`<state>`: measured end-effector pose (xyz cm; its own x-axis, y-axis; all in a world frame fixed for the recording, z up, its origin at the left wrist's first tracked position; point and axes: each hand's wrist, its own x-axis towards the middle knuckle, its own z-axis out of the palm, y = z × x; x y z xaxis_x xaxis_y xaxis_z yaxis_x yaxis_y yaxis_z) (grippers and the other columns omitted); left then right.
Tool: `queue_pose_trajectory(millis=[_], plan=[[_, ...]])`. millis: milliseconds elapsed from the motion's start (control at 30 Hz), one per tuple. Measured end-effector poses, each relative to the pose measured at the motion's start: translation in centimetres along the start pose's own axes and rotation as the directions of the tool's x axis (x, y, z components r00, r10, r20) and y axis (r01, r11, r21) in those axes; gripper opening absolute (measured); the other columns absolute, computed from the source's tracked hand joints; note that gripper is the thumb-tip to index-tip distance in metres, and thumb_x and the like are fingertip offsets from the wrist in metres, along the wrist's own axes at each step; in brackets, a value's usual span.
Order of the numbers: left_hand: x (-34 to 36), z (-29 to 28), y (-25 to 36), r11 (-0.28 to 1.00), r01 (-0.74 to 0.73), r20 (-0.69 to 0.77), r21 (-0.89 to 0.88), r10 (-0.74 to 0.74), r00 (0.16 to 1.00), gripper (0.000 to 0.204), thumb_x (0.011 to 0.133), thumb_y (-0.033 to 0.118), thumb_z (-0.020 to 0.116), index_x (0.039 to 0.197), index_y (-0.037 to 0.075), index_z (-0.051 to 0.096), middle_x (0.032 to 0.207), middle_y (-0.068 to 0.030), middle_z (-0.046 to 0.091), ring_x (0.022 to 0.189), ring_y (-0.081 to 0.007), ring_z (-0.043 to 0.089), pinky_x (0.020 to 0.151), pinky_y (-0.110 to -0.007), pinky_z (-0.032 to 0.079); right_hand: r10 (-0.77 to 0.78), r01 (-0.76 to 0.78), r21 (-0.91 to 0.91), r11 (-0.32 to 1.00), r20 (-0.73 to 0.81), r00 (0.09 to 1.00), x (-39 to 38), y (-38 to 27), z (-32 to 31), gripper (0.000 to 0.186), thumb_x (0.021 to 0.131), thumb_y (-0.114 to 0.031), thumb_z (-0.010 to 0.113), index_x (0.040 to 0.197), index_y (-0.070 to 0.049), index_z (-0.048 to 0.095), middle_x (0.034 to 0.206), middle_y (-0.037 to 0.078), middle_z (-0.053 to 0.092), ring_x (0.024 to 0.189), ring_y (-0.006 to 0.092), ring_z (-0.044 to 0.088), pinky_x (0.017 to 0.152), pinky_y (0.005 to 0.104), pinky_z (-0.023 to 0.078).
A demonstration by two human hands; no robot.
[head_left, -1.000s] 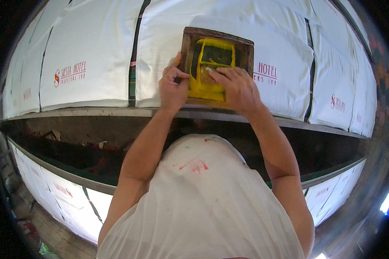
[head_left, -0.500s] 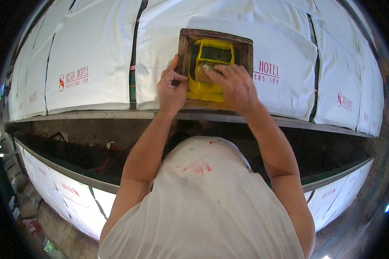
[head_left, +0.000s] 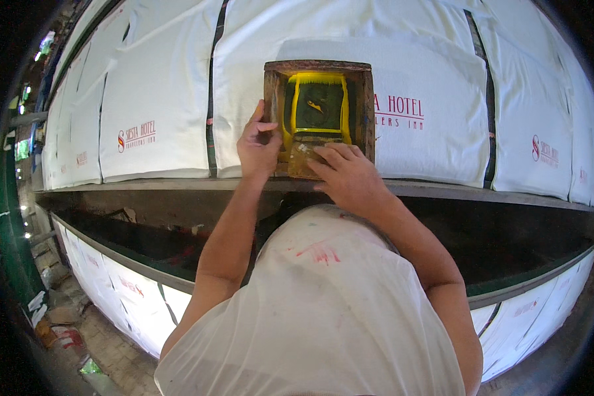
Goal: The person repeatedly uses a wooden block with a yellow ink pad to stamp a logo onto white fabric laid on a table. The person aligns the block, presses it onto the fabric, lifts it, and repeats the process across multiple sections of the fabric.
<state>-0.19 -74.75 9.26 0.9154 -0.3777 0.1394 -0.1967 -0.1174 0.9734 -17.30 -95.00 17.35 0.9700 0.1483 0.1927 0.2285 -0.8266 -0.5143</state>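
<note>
A small wooden printing frame [head_left: 318, 68] with yellow ink around its mesh lies flat on a white cloth [head_left: 435, 142] spread on the long table. My left hand [head_left: 257, 146] grips the frame's left side, fingers on the wood. My right hand [head_left: 346, 173] presses down at the frame's near end, closed on a squeegee that its fingers mostly hide. Red print shows on the cloth just right of the frame.
More white cloths with red and orange print, such as one [head_left: 155, 125] to the left, lie side by side along the table. A lower shelf [head_left: 112, 228] with scraps runs under the table edge. Another row of white cloths [head_left: 122, 290] sits below. Litter lies on the brick floor [head_left: 79, 343].
My right hand has drawn back from the upper middle of the mesh to the frame's near end, leaving the mesh uncovered. The left hand stays on the frame's left side.
</note>
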Motion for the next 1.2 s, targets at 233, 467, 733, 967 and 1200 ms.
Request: queue_pose_trajectory(millis=[233, 467, 733, 967, 1200], plan=[[-0.1, -0.3, 0.2, 0.985, 0.074, -0.006, 0.154, -0.074, 0.997, 0.029, 0.093, -0.014, 0.069, 0.118, 0.0, 0.073, 0.168, -0.0233, 0.053, 0.151, -0.0274, 0.057, 0.114, -0.038, 0.052, 0.525, -0.44, 0.306, 0.844, -0.31, 0.792, -4.9, 2.8, -0.2, 0.065, 0.094, -0.014, 0.082, 0.155, -0.007, 0.061, 0.161, 0.023, 0.055, 0.15, 0.0422, 0.051, 0.125, 0.0521, 0.042], [0.1, -1.7, 2.1, 0.988, -0.14, -0.018, 0.067, 0.142, 0.99, 0.028, 0.091, -0.015, 0.071, 0.113, 0.002, 0.074, 0.155, -0.0228, 0.066, 0.142, -0.0245, 0.063, 0.106, -0.033, 0.054, 0.628, -0.463, 0.587, 0.664, -0.103, 0.771, -5.5, 0.8, -1.2, 0.063, 0.092, -0.012, 0.08, 0.153, -0.008, 0.065, 0.163, 0.026, 0.053, 0.152, 0.0404, 0.051, 0.125, 0.0501, 0.043], [-2.3, -13.1, 5.0, 0.985, -0.096, -0.258, -0.144, 0.056, 0.964, 0.025, 0.086, -0.018, 0.073, 0.101, 0.002, 0.073, 0.15, -0.0274, 0.067, 0.132, -0.0306, 0.069, 0.113, -0.043, 0.055, 0.325, -0.147, 0.816, 0.559, -0.053, 0.944, -0.7, -4.2, 0.7, 0.057, 0.097, -0.015, 0.078, 0.152, -0.004, 0.066, 0.175, 0.023, 0.039, 0.161, 0.0361, 0.041, 0.13, 0.052, 0.036], [-8.3, -18.8, 4.3, 0.973, -0.079, -0.352, -0.216, -0.003, 0.936, 0.026, 0.088, -0.023, 0.068, 0.093, 0.002, 0.07, 0.153, -0.0278, 0.066, 0.137, -0.0316, 0.068, 0.115, -0.043, 0.054, 0.104, -0.173, 0.822, 0.543, 0.139, 0.985, 0.7, -5.8, 1.5, 0.058, 0.093, -0.012, 0.079, 0.15, -0.01, 0.069, 0.177, 0.026, 0.037, 0.164, 0.0418, 0.036, 0.133, 0.0556, 0.03], [-12.5, -16.0, 5.9, 0.976, 0.005, -0.492, -0.217, -0.113, 0.863, 0.022, 0.088, -0.022, 0.068, 0.089, 0.0, 0.069, 0.156, -0.0287, 0.063, 0.139, -0.0326, 0.066, 0.116, -0.043, 0.053, 0.029, -0.137, 0.828, 0.544, 0.145, 0.989, 0.3, -4.1, 0.1, 0.055, 0.094, -0.012, 0.08, 0.148, -0.009, 0.071, 0.172, 0.029, 0.044, 0.164, 0.0418, 0.038, 0.133, 0.0549, 0.031]])
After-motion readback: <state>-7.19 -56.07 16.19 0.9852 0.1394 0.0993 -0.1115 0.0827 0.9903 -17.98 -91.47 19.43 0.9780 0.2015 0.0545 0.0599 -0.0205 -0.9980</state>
